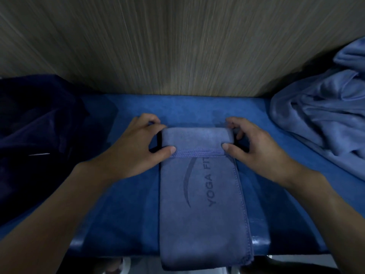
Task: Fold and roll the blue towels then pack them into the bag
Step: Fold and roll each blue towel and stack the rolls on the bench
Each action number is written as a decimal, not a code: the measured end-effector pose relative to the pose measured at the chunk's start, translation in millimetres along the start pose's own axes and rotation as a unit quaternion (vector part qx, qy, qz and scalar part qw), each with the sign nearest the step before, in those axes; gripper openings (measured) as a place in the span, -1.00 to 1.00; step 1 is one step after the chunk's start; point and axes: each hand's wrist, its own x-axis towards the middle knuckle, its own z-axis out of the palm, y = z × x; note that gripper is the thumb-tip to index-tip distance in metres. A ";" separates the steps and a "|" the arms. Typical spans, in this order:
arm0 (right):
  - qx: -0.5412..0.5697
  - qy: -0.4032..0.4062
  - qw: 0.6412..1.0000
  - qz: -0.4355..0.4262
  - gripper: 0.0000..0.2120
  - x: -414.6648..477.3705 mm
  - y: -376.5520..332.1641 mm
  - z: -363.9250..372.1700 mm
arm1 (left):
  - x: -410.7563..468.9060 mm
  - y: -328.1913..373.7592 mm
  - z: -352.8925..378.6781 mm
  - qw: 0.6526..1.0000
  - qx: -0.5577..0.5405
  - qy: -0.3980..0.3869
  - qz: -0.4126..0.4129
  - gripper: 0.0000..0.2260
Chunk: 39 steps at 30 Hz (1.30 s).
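centre frame, left hand and right hand pinch the roll of the soft, limp towel; best held at the roll's ends.

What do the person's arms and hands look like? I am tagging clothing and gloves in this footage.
Both are bare: the left hand and right hand wear no gloves, and no rings, watch or sleeves show along either forearm up to the picture's edge.

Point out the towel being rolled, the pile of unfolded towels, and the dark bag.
Folded towel (201, 204), head view: flat printed part.
Towel pile (324, 119), head view: crumpled middle.
Dark bag (35, 119), head view: upper fabric.
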 end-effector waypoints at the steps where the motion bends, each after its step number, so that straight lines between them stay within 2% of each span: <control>1: 0.009 -0.007 1.000 0.010 -0.40 0.2 0.0 -1.1 | 0.2 1.3 -1.2 1.000 -0.006 -0.005 -0.002 -0.48; 4: 0.029 -0.023 0.999 0.026 -0.33 1.5 0.8 -3.5 | 0.8 5.7 -3.3 1.000 -0.012 -0.002 -0.007 -0.53; 9: 0.054 -0.039 0.997 0.050 -0.60 1.6 -3.0 -5.7 | -1.5 14.9 -6.1 0.999 -0.049 0.004 -0.020 -0.67; 12: 0.108 -0.036 0.992 0.049 -0.61 3.6 -5.4 -5.6 | -0.8 13.0 -6.5 0.996 -0.086 0.001 -0.018 -0.68; 15: 0.155 -0.019 0.987 0.039 -0.52 5.1 -10.0 -4.1 | 2.6 9.3 -3.8 0.991 -0.131 0.018 -0.025 -0.66; 17: 0.136 0.018 0.990 0.028 -0.52 7.8 -12.7 -1.2 | 3.5 12.8 -1.8 0.988 -0.144 0.059 -0.010 -0.66; 20: 0.071 0.050 0.996 -0.031 -0.64 10.6 -17.5 0.5 | 2.6 19.6 -2.8 0.986 -0.127 0.101 0.026 -0.68; 22: 0.051 0.049 0.996 -0.057 -0.66 9.0 -17.7 -0.6 | 0.3 19.8 -3.5 0.988 -0.119 0.087 0.052 -0.70; 25: 0.061 0.022 0.997 -0.050 -0.72 1.2 -18.2 -6.0 | -5.5 19.3 -4.9 0.991 -0.112 0.035 0.065 -0.69; 28: 0.073 -0.022 0.996 -0.037 -0.66 -8.7 -19.0 -9.2 | -11.6 19.7 -6.0 0.992 -0.112 0.001 0.065 -0.64; 31: 0.091 -0.044 0.994 -0.043 -0.61 -15.0 -19.5 -8.7 | -14.5 18.5 -3.3 0.989 -0.121 -0.006 0.082 -0.70; 39: 0.100 -0.043 0.993 -0.043 -0.76 -18.9 -16.4 -8.1 | -11.7 17.9 -0.4 0.993 -0.107 -0.010 0.057 -0.76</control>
